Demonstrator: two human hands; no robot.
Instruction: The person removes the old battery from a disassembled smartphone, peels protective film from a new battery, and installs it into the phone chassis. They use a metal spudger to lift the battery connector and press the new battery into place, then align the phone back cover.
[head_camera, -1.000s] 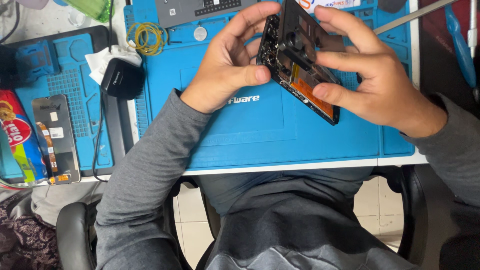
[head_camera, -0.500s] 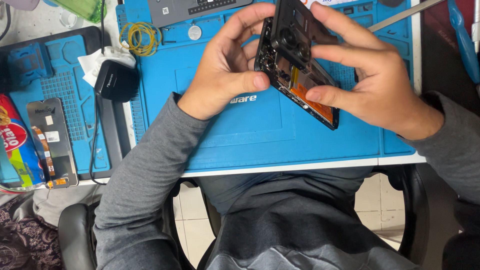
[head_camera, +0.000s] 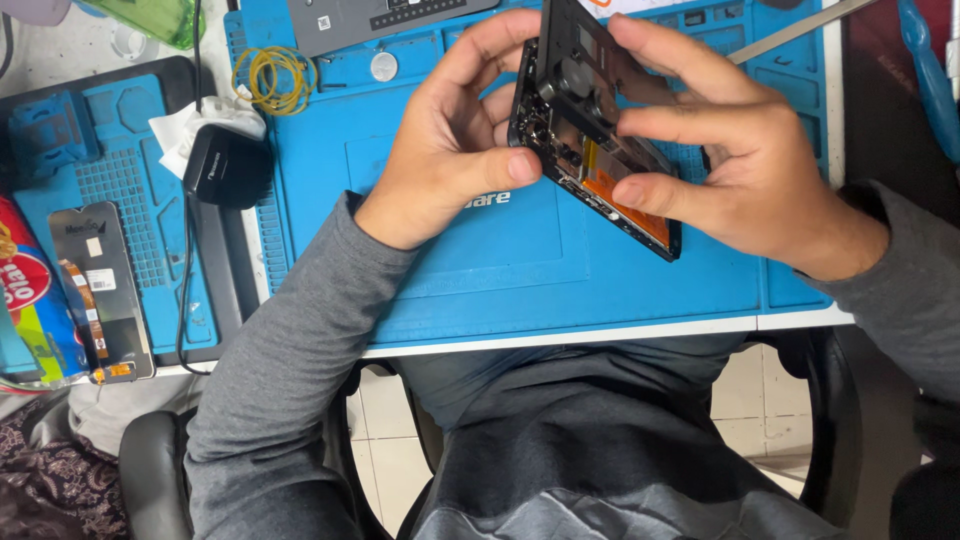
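Observation:
An opened black smartphone (head_camera: 590, 150), its back cover off and an orange battery label showing, is held tilted above the blue repair mat (head_camera: 450, 260). My left hand (head_camera: 450, 150) grips the phone's top-left end, thumb pressed on its near edge. My right hand (head_camera: 740, 150) holds the right side, thumb on the orange part and fingers curled over the far edge. Both arms wear grey sleeves.
A grey rectangular panel (head_camera: 385, 18) lies at the mat's top. A coil of yellow wire (head_camera: 275, 78), a black small box (head_camera: 225, 165), a second blue mat (head_camera: 110, 190), a phone screen part (head_camera: 100, 290) and a colourful packet (head_camera: 35, 310) lie to the left. A black chair sits below.
The phone and both hands have shifted slightly left and lower in view. My left thumb has closed onto the phone's near edge.

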